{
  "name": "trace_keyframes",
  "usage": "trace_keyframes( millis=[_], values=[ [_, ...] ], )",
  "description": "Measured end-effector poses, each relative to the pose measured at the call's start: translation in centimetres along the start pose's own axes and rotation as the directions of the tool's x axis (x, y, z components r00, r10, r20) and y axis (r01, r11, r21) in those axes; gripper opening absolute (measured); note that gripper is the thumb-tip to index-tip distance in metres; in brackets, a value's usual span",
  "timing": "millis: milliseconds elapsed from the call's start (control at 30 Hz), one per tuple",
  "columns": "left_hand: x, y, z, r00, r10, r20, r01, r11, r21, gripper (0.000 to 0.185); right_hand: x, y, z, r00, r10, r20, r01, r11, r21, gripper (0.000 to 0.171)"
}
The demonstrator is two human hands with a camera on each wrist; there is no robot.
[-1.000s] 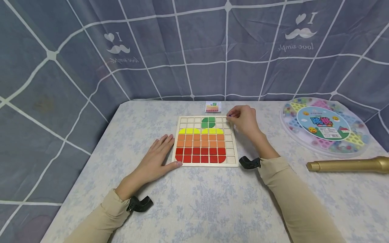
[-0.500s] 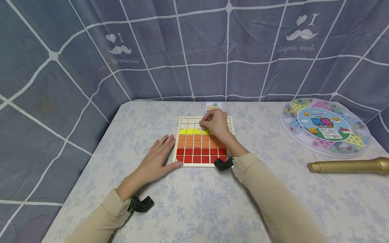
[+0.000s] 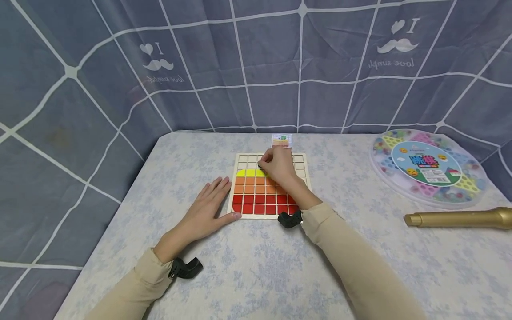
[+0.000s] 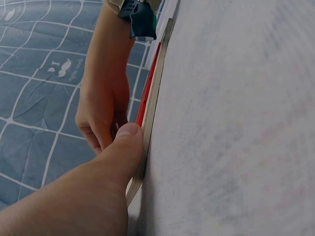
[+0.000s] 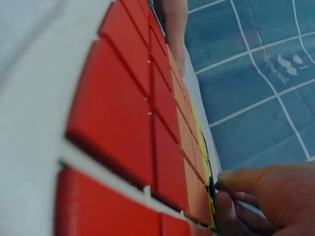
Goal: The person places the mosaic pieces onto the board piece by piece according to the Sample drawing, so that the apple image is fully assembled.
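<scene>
One square wooden grid board (image 3: pixel 267 216) on bench. Right hand (image 3: pixel 278 166) grip pinches something small, unidentifiable, over yellow row. Left hand (image 3: pixel 208 209) flat, fingers straight, thumb against board edge.

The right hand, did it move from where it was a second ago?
Yes. The right hand went left, from the wooden puzzle board's right edge to over its upper middle, by the yellow tiles.
</scene>
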State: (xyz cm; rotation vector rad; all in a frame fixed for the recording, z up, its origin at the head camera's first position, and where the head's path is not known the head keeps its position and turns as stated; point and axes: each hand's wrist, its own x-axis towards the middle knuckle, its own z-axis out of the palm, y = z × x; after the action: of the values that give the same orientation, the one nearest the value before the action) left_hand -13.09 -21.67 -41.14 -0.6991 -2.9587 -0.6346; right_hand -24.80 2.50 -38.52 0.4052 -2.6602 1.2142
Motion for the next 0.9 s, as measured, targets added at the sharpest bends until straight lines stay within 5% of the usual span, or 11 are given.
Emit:
trace_keyframes(
  millis=[600, 900],
  values=[
    [0.6, -0.1, 0.0, 1.0, 0.017, 0.006, -0.017, 1.0, 0.001, 0.098, 0.2, 0.6, -0.6, 0.988, -0.043, 0.151, 0.055, 0.995, -0.081, 0.012],
    [1.1, -0.2, 0.1, 1.0, 0.025, 0.01, -0.025, 1.0, 0.005, 0.098, -0.7, 1.1, -1.6, 0.99, -0.065, 0.128, 0.075, 0.995, -0.072, 0.013]
  ],
)
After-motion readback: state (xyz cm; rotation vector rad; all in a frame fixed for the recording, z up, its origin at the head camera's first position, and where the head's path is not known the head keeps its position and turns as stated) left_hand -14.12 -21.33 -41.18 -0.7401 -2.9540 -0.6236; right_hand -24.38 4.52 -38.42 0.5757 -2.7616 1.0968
